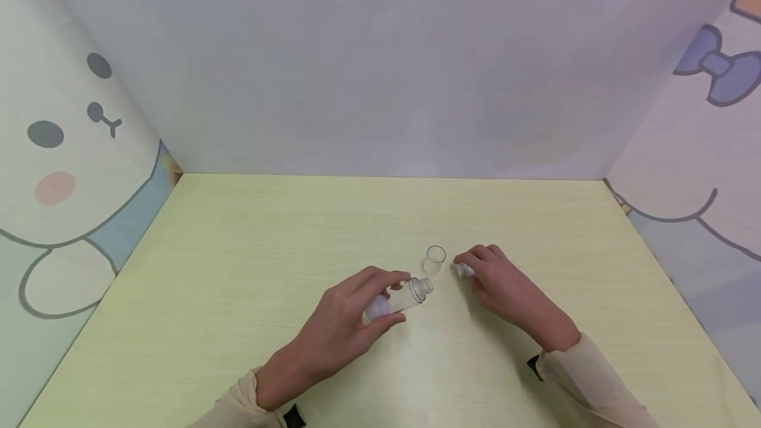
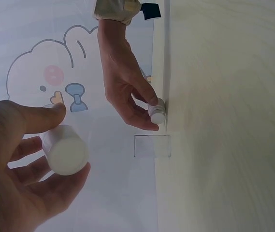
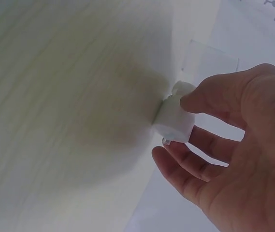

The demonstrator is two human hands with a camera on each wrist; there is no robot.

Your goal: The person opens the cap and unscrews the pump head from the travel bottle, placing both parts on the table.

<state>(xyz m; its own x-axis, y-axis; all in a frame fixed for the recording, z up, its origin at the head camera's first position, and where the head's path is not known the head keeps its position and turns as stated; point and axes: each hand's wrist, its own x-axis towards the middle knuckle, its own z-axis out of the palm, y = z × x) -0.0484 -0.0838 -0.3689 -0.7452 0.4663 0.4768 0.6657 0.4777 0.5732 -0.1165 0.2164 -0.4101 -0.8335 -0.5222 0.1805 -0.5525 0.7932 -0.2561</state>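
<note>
My left hand (image 1: 347, 316) grips a small clear bottle (image 1: 404, 296) with a white base, tilted so its bare threaded neck points right. Seen from below in the left wrist view, the bottle's round white bottom (image 2: 68, 157) lies between thumb and fingers. At the right, my right hand (image 1: 502, 283) pinches a white pump head (image 1: 465, 270) close over the table. The right wrist view shows the thumb on the pump head's white collar (image 3: 174, 122), with a short clear stem poking out. Between the hands, a transparent cap (image 1: 435, 260) stands on the table.
The pale yellow wooden table (image 1: 267, 236) meets a plain light back wall (image 1: 380, 71). Side panels with cartoon figures, one at the left (image 1: 65, 150) and one at the right (image 1: 672, 170), border it.
</note>
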